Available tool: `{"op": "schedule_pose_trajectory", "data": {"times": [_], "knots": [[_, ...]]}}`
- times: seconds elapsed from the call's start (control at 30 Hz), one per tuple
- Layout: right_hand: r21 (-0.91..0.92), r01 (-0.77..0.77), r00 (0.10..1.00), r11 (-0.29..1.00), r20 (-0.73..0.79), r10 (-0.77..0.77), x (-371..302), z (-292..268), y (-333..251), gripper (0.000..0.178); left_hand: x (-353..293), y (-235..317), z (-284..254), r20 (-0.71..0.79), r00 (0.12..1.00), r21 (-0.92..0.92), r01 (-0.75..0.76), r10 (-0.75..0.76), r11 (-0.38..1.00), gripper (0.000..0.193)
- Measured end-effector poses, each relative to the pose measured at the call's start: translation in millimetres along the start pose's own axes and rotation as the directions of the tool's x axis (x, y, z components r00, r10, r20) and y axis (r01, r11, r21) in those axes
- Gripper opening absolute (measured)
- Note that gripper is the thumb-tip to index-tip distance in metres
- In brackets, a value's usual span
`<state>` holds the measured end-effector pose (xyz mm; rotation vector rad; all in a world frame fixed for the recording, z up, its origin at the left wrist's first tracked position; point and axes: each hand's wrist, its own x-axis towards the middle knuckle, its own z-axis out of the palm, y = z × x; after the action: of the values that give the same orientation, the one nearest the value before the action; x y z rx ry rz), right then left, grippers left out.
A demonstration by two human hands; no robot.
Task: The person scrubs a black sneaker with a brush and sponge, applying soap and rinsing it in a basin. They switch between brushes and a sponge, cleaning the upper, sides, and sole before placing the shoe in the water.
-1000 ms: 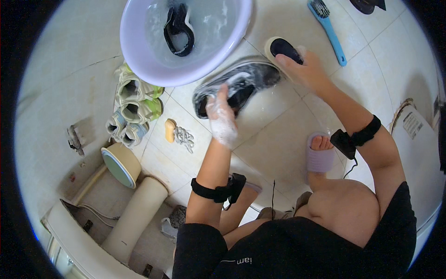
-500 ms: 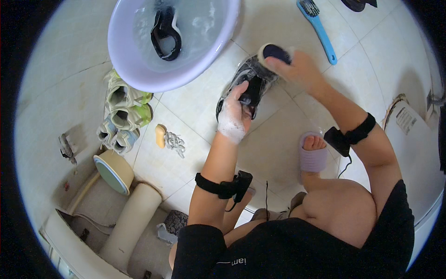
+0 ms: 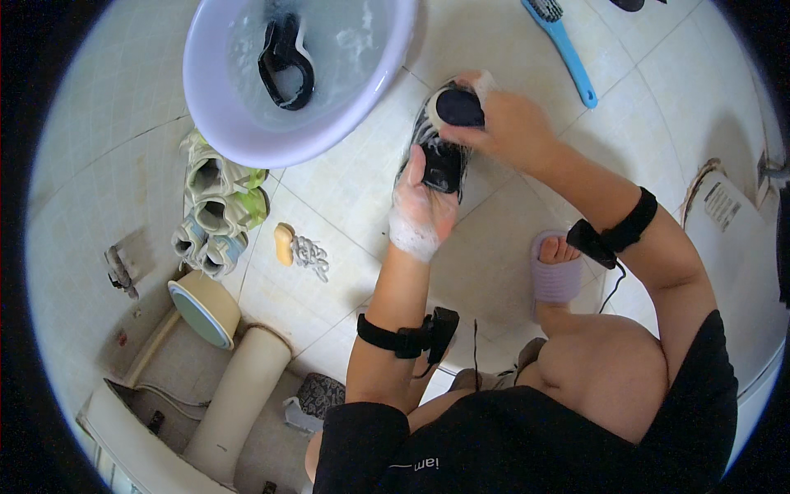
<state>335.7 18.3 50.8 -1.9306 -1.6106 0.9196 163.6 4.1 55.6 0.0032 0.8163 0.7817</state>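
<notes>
The soapy left hand (image 3: pixel 420 216) clasps the heel end of a lathered black sneaker (image 3: pixel 444 167), some fingers hidden. The right hand (image 3: pixel 518 132) grips an oval scrub brush (image 3: pixel 459 108), bristles unseen, blocking the toe. The upper edge crops the lilac basin (image 3: pixel 276 150).

Pale tiled floor (image 3: pixel 346 181) carries lilac basin (image 3: pixel 216 107) ahead-left of left hand (image 3: pixel 421 206); light shoes (image 3: pixel 220 194) to its left; yellow bar (image 3: pixel 284 244), grey laces (image 3: pixel 311 257) nearer, below-left. Blue brush (image 3: pixel 569 59) beyond right hand (image 3: pixel 510 128); lilac slipper (image 3: pixel 557 284) below.
</notes>
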Motion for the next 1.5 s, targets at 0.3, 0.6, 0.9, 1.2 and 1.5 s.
{"op": "schedule_pose_trajectory", "data": {"times": [0.3, 0.6, 0.9, 1.2, 1.5], "knots": [[0.205, 0.007, 0.979, 0.979, 0.196, -0.048, -17.2, -0.3, -20.8, 0.060, 3.8, 9.1, -7.3, 0.181, 0.977, -0.136, 0.139, -0.113, 0.981, 0.051], [0.231, 0.027, 0.977, 0.973, 0.198, -0.074, -15.5, -2.9, -20.8, 0.060, 6.4, 1.5, -13.2, 0.010, 0.999, -0.083, 0.051, -0.050, 0.995, 0.051], [0.053, 0.015, 0.921, 0.998, 0.388, -0.034, -20.4, -5.2, -25.9, 0.059, 0.5, 12.2, -16.4, 0.441, 0.891, -0.135, 0.190, -0.113, 0.973, 0.048], [-0.005, 0.081, 0.975, 0.997, 0.208, -0.078, -9.7, -7.7, -16.8, 0.054, 2.4, 5.8, -15.9, 0.324, 0.928, -0.164, 0.246, -0.183, 0.955, 0.048], [-0.044, 0.094, 0.959, 0.995, 0.271, -0.079, -12.6, -7.6, -18.3, 0.055, -0.1, 1.3, -5.4, 0.058, 0.983, 0.021, 0.175, -0.176, 0.984, 0.051]]}}
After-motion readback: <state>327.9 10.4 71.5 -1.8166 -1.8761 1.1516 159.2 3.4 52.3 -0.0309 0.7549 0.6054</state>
